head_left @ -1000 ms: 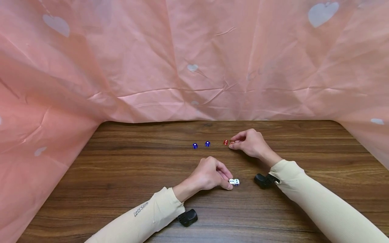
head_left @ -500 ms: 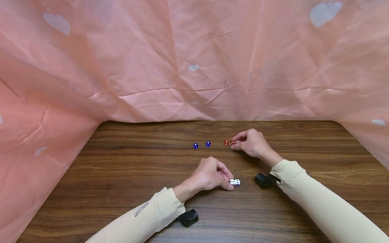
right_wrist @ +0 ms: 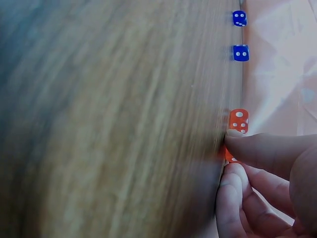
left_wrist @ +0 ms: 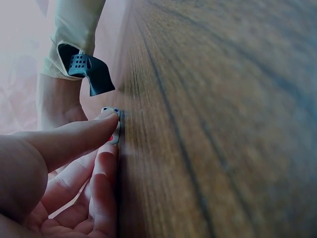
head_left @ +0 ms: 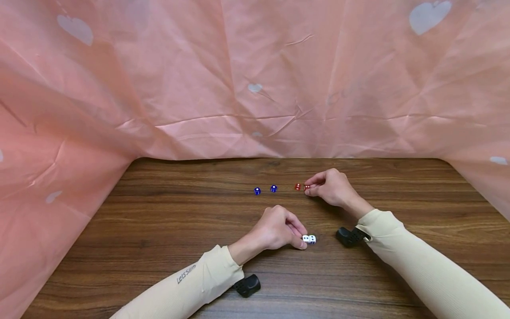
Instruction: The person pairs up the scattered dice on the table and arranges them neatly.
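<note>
The left white die (head_left: 305,239) sits on the table (head_left: 179,212), against the right white die (head_left: 312,239), pinched by the left hand (head_left: 277,229), thumb and fingers closed to its width. Behind, the right hand (head_left: 332,188) pinches the right red die (head_left: 307,188) just as narrowly, beside the left red die (head_left: 298,187). Since a second ago, its thumb has slid back slightly, baring more red; I judge that hold lighter, the pairing undisturbed. Otherwise the arrangement matches, including the left blue die (head_left: 257,191) and right blue die (head_left: 273,188), set apart.
</note>
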`<action>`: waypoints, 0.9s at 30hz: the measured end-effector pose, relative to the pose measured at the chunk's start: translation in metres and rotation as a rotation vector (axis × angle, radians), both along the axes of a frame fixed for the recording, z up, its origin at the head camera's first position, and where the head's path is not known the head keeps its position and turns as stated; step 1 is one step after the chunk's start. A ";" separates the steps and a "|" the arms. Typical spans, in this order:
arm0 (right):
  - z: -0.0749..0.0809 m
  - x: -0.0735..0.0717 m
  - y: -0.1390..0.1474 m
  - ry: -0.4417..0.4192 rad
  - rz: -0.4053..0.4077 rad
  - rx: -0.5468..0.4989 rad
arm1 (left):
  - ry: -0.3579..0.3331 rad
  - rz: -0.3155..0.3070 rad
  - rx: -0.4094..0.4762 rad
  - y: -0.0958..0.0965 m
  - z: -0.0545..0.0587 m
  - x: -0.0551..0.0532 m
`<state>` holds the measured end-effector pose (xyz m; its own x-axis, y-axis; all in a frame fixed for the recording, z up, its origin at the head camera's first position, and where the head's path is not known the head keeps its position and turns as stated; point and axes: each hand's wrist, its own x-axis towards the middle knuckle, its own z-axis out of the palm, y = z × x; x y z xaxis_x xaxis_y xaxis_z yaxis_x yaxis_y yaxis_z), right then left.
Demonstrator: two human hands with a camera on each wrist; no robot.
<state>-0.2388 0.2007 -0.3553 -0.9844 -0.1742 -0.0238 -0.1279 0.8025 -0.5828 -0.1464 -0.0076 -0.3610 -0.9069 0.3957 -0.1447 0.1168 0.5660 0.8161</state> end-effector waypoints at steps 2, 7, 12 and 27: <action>0.000 0.000 0.000 0.003 0.001 0.002 | -0.001 0.002 0.000 0.000 0.000 0.000; 0.001 0.001 0.000 0.016 0.000 0.002 | 0.001 0.001 -0.002 0.000 0.000 0.000; 0.006 0.008 0.001 0.028 -0.006 -0.016 | -0.003 -0.002 0.000 0.002 0.000 0.001; 0.023 0.034 0.003 0.059 0.034 -0.032 | -0.002 -0.008 -0.002 0.000 0.000 0.000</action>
<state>-0.2047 0.2032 -0.3327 -0.9774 -0.2074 0.0403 -0.1897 0.7779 -0.5990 -0.1465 -0.0073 -0.3608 -0.9037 0.4022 -0.1470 0.1197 0.5669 0.8150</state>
